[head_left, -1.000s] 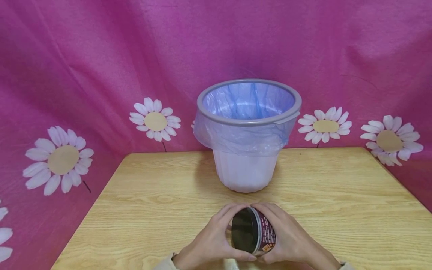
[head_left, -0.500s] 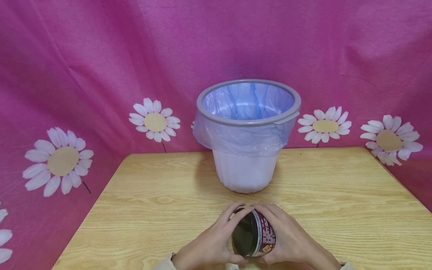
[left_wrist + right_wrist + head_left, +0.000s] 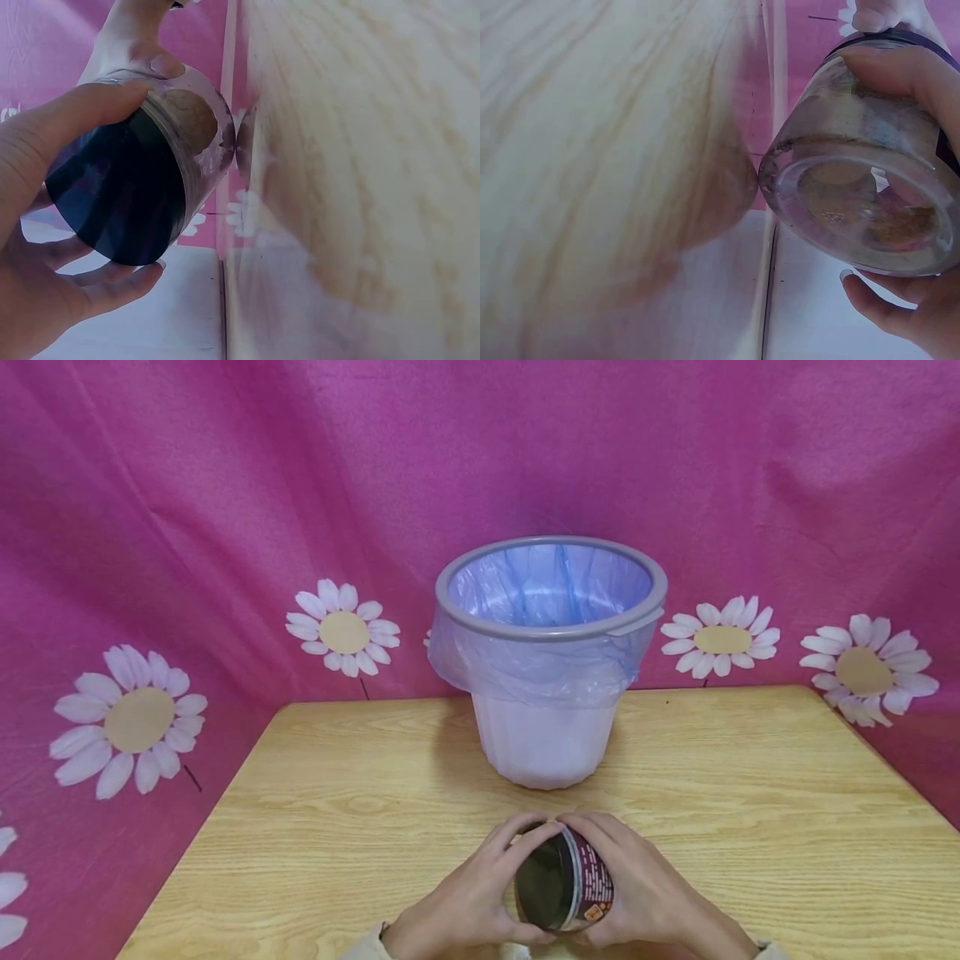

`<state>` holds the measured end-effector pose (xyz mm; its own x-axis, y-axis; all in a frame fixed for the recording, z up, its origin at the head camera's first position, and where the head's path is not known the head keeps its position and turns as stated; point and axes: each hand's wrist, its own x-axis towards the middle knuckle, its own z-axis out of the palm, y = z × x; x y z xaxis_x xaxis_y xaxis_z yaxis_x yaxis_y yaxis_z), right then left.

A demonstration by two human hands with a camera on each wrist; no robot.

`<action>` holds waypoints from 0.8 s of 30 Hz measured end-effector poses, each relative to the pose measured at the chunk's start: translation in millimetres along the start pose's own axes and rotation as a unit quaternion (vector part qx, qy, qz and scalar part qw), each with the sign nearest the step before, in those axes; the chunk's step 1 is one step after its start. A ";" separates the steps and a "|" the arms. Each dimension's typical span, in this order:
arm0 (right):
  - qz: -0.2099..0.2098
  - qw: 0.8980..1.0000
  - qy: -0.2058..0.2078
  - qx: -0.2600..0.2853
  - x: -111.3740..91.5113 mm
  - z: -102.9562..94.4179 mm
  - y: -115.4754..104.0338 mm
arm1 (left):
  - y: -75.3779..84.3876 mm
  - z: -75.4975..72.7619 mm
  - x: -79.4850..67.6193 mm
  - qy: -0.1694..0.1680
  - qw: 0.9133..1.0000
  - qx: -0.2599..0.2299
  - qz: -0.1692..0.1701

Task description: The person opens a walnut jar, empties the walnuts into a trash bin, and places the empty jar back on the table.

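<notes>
A clear jar (image 3: 870,210) with a purple printed label (image 3: 596,887) leans on its side, its dark lid (image 3: 544,881) turned to the left. My left hand (image 3: 472,893) grips the lid, thumb below and fingers curled over the top. The right hand (image 3: 648,893) holds the jar's body from the other side. In the left wrist view the glossy lid (image 3: 124,195) faces the camera, with thumb and fingers round its edge. The right wrist view shows the jar's round base, with brownish patches behind it; one edge of the base meets the table.
Beyond the hands, on the wood-grain table (image 3: 337,827), stands a white bin (image 3: 551,739) with a grey rim and a bluish bag liner (image 3: 540,668) folded over it. A pink cloth (image 3: 480,452) with printed daisies hangs behind the table and along its sides.
My left hand has shifted its hold: its fingers moved up over the lid's top and its thumb drew back left along the lower edge. The right hand and the jar look nearly still.
</notes>
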<state>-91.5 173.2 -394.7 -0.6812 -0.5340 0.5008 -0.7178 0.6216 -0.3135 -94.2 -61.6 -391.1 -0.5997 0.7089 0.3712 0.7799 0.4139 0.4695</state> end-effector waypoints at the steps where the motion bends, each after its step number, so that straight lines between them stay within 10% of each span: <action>1: -0.001 1.000 0.000 0.000 -0.1 0.2 0.0 | 0.1 0.1 0.0 0.000 1.000 -0.001 -0.002; 24: 0.012 1.000 -0.014 0.006 0.2 -0.3 -0.5 | -1.7 0.5 1.4 0.023 1.000 0.014 0.015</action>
<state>-91.2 172.9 -394.2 -0.7018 -0.5355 0.4697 -0.7031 0.6270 -0.3356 -96.2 -61.0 -391.7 -0.5832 0.6942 0.4218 0.8018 0.4087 0.4360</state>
